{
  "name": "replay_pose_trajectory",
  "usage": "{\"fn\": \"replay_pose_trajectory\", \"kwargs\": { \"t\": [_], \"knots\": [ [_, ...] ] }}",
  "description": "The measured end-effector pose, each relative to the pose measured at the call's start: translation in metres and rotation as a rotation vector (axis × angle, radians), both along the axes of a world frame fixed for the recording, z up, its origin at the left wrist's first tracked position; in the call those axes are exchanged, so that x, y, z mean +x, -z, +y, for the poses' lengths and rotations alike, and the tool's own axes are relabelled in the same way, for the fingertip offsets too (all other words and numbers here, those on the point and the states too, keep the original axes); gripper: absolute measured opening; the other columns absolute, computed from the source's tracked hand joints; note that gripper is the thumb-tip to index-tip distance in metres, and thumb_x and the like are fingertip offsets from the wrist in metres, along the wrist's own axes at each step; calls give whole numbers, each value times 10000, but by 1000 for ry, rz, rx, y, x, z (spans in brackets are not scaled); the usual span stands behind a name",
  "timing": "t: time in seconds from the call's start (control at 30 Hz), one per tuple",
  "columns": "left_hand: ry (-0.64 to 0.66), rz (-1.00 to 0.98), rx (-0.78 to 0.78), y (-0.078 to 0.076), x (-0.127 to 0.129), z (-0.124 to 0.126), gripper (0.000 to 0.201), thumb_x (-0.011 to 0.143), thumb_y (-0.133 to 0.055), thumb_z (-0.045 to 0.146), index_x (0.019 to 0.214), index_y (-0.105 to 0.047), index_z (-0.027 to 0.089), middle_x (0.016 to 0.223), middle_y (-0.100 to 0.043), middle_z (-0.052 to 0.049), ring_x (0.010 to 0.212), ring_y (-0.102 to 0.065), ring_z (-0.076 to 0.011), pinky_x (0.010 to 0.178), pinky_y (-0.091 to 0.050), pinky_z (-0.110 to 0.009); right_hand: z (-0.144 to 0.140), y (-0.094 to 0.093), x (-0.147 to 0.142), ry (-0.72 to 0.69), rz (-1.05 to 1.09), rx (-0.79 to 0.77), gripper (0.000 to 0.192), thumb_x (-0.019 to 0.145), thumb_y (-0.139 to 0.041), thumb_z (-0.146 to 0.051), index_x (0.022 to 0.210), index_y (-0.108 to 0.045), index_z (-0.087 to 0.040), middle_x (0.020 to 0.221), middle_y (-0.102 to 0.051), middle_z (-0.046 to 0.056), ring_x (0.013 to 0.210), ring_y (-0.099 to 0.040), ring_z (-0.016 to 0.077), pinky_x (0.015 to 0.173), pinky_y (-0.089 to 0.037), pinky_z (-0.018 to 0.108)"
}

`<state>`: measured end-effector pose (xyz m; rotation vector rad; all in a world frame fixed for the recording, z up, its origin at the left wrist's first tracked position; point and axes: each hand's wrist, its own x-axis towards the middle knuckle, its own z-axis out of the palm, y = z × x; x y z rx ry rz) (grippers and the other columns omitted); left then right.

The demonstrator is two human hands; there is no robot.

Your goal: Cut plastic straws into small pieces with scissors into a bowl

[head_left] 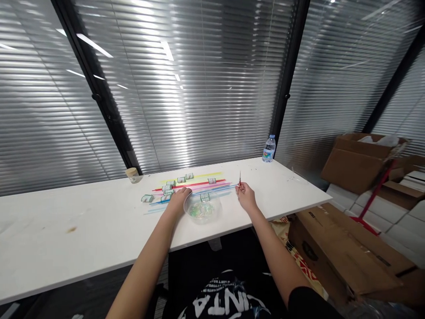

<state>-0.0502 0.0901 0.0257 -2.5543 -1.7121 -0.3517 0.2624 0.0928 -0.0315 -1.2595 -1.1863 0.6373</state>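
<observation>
Between both hands (pixel 179 199) (pixel 246 196) sits the clear bowl (pixel 202 207).

head cam: my only view | worn on the head, facing forward and down along both arms | table (pixel 66 221) at arm's reach, blinds (pixel 199 88) right behind it | cardboard boxes (pixel 358 155) on the right edge | no second view to overlap

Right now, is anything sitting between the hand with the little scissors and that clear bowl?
Nothing visible does. The right hand holds small scissors upright just right of the clear bowl, with only bare white table and the ends of the coloured strips between them. The left hand rests on the bowl's far side, on the strips.
</observation>
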Motion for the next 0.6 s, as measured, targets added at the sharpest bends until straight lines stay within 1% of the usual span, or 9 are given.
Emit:
{"fn": "replay_pose_trajectory", "kwargs": {
  "t": [0.1,0.2,0.3,0.43,0.5,0.6],
  "knots": [
    [21,-17,-7,3,0,2,284,847,-460,235,1113,-551,196,1119,-591,-128,994,-588,-274,781,-435,-369,3,2,3,21,97,-42,364,758,-589,-476,993,-568,-198,871,-648,35,442,-511,100,448,-437,256],
    [42,-68,-23,8,-1,6,263,881,-404,230,1091,-558,198,1092,-596,-120,944,-594,-248,755,-449,-354,6,3,5,39,162,-44,364,732,-618,-457,978,-557,-197,901,-656,31,430,-527,84,455,-466,251],
    [96,-119,-21,13,-2,10,252,904,-370,251,1058,-563,202,1047,-600,-109,934,-580,-233,775,-459,-354,8,3,6,37,227,-39,371,696,-650,-450,948,-560,-192,862,-662,19,430,-534,82,454,-475,246],
    [181,-163,-3,16,-3,14,245,918,-348,278,992,-569,206,985,-597,-100,916,-562,-227,826,-464,-369,10,1,3,-13,274,-25,354,659,-680,-417,900,-564,-186,750,-650,-2,439,-529,92,443,-466,242],
    [196,-169,1,16,-3,15,239,917,-345,273,973,-567,206,980,-594,-100,914,-561,-226,832,-466,-367,11,0,1,-31,275,-15,335,651,-683,-390,888,-567,-185,709,-639,-10,447,-526,96,454,-472,245],
    [201,-174,5,19,-5,18,233,919,-349,277,974,-564,205,984,-595,-98,923,-566,-224,842,-466,-362,11,-2,2,-25,309,3,348,643,-688,-381,901,-562,-184,715,-637,-8,463,-524,96,459,-470,244]
  ]
}}
